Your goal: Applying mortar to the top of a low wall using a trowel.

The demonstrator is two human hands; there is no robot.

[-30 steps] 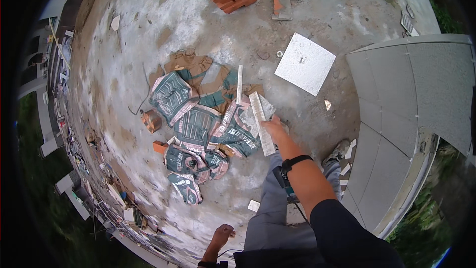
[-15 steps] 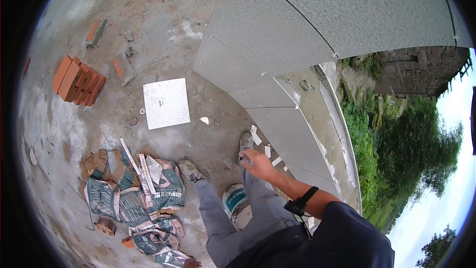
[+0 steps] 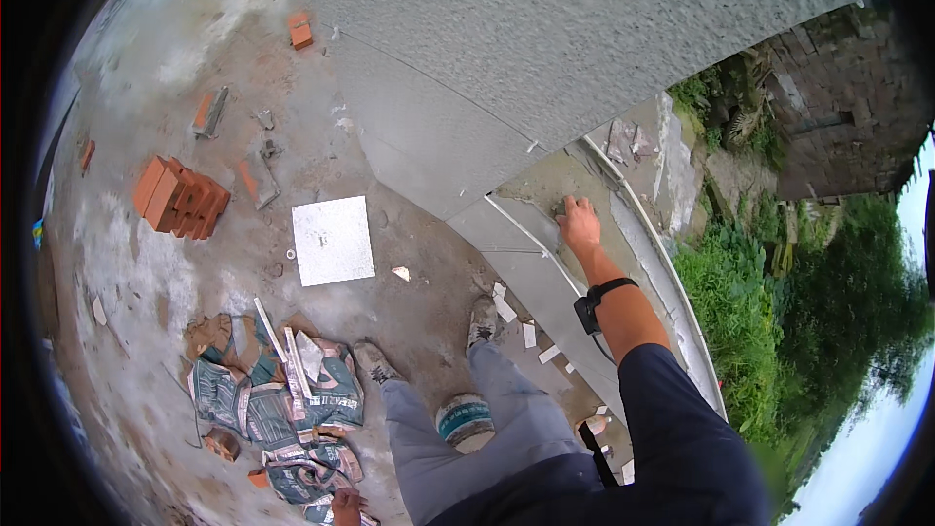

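My right hand (image 3: 581,224) reaches out over the top of the low tiled wall, its fingers bent down around a small grey lump of mortar (image 3: 562,207). That lump sits on the mortar-covered wall top (image 3: 545,180), beside the tiles' upper edge. A dark band with a small black device (image 3: 587,312) is on my right wrist. At the lower edge, my left hand (image 3: 348,507) shows only in part, low and over the crumpled bags; its fingers are too small and cut off to read. Large grey textured tiles (image 3: 429,136) face the wall.
A white square tile (image 3: 333,242) lies on the concrete floor, with stacked red bricks (image 3: 182,199) to its left. Crumpled green bags (image 3: 273,399) with pale strips lie near my feet. A bucket (image 3: 465,419) stands between my legs. Tile scraps (image 3: 529,334) lie along the wall's foot.
My right hand has moved from in front of my leg outward and forward onto the wall top, at the mortar lump. My view has shifted, and more of my left hand shows.
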